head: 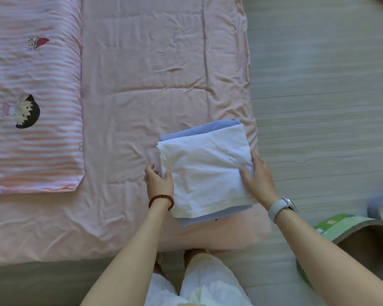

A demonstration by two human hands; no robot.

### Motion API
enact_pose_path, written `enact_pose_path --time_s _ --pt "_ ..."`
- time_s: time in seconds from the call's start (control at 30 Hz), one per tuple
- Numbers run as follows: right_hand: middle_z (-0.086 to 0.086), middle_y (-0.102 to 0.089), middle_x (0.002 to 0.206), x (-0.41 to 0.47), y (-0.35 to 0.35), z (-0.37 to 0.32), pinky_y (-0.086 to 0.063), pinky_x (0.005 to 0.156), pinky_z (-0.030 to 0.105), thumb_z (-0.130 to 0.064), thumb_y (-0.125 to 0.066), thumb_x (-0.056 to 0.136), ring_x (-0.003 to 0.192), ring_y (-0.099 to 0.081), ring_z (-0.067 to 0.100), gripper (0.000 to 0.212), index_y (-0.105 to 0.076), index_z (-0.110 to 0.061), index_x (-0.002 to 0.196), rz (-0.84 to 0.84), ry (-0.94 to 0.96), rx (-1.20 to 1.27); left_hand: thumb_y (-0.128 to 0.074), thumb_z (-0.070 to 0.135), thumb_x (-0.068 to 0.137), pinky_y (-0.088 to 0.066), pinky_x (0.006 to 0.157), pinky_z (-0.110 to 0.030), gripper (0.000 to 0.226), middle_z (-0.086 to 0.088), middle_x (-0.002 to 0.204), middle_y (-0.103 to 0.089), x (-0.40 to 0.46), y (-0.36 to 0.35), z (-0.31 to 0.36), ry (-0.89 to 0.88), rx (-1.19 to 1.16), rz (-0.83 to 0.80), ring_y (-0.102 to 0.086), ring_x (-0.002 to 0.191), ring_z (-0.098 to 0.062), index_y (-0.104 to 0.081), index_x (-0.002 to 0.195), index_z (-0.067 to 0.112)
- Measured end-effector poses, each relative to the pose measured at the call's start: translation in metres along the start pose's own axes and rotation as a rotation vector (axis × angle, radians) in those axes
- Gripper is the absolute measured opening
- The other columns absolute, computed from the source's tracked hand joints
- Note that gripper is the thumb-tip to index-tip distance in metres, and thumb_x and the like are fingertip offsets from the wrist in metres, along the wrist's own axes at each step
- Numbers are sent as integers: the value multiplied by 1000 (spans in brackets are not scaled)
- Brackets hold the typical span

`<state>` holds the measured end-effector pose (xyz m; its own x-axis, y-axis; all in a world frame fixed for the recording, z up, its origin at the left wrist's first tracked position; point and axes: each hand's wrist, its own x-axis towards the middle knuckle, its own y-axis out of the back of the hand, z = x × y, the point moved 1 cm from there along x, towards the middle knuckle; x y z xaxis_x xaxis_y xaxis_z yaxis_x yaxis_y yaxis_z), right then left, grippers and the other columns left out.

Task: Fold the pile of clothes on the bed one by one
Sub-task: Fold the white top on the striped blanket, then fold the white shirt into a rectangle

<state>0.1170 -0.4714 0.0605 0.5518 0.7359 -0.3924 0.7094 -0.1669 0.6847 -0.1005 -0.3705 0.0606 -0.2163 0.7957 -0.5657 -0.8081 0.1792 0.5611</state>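
A folded white garment (205, 168) lies on top of a folded light-blue garment (195, 132), forming a small stack at the right edge of the pink bed sheet (137, 74). My left hand (158, 181), with a red bead bracelet on the wrist, grips the stack's left edge, thumb on top. My right hand (258, 175), with a grey watch on the wrist, grips the right edge, thumb lying over the white cloth. Blue cloth shows at the far and near ends of the stack.
A pink-striped quilt (31, 107) with cartoon prints lies folded on the left of the bed. Pale wood-pattern floor (318, 85) is at the right. A green and grey rolled mat (352, 237) sits at the lower right, near my legs in white trousers.
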Motion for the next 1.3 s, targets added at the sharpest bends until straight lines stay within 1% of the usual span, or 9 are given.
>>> enact_pose_path --time_s 0.07,0.23,0.43,0.53,0.63,0.83,1.03,1.13,1.3 --pt "17 -38 139 6 -3 -5 -29 103 42 -18 -50 91 128 -33 34 59 -27 -15 145 -11 2 -150 -53 18 87 -34 99 -42 60 -12 145 -29 4 3 0 -97 218 73 -34 128 -32 -28 142 14" --pt "19 -37 142 -1 -25 -26 -23 103 63 -29 -36 83 132 -27 35 54 -40 -19 136 53 425 -630 -39 43 79 -26 104 -49 65 -10 149 -25 -16 -12 -3 -936 790 -11 -22 136 -31 -30 140 25" --pt "15 -29 151 -4 -58 -8 -8 106 60 -52 -30 83 138 -21 37 62 -36 -28 140 -250 347 -802 -41 74 77 4 112 -52 93 6 142 41 9 -24 -16 -676 1119 -426 32 137 -22 16 142 43" --pt "8 1 158 1 -56 -20 10 108 57 -56 -16 87 144 2 33 65 -12 -33 148 -320 319 -869 -45 71 77 -3 112 -52 95 6 146 39 11 -19 -13 -644 1128 -472 33 137 -20 19 141 43" --pt "5 8 157 -4 -47 -39 7 110 58 -47 -29 95 144 9 29 59 -10 -30 148 -313 278 -814 -47 60 85 -1 114 -48 84 4 152 28 8 -5 -1 -661 1061 -492 25 140 -20 6 146 39" --pt "14 -57 126 -45 -63 -120 -36 93 64 -35 -32 83 122 -50 38 48 -60 -15 116 -175 402 -617 -33 61 85 -18 112 -35 71 1 154 -20 18 102 0 -631 787 -145 -21 140 -18 -22 146 27" --pt "7 -66 107 -104 -123 -256 -41 91 52 -29 -36 83 110 -57 34 45 -63 -10 112 -148 662 -493 -38 45 93 -23 109 -33 56 -1 150 -30 43 295 -54 -468 783 133 -31 134 -19 -31 144 23" --pt "1 -57 126 -144 -168 -328 -32 101 38 -39 -21 90 124 -46 24 54 -52 -19 129 -219 783 -551 -44 37 94 -27 106 -35 51 0 147 -34 45 402 -88 -402 716 255 -33 133 -19 -35 142 22" --pt "-2 -53 134 -205 -263 -429 -38 100 32 -31 -34 98 123 -46 22 38 -48 -23 132 -307 916 -535 -46 28 94 -32 102 -33 45 -2 143 -39 38 565 -154 -343 622 406 -39 128 -22 -41 139 18"
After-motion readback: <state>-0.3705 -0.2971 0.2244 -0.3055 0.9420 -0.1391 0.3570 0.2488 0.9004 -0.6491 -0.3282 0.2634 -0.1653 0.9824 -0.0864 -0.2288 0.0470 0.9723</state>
